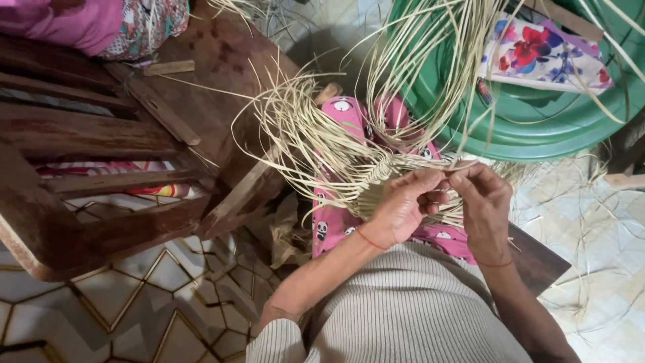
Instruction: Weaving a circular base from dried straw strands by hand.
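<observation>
I see my left hand (403, 205) and right hand (485, 202) side by side at centre, both touching the woven piece (376, 195), which rests on my lap (332, 222). Loose strands (302, 128) fan out from the weave to the far left and far right, some reaching over the basin (537, 121) that sits far right with a folded cloth (544, 57) in it. A wooden bench (101, 134) fills the left, beside my lap, standing on the tiled floor (154, 302), and another person (94, 23) sits at its far left end.

Pale straw strips (322, 134), pink panda-print trousers (336, 222), green tub (537, 128) w/ floral cloth (544, 54)
</observation>
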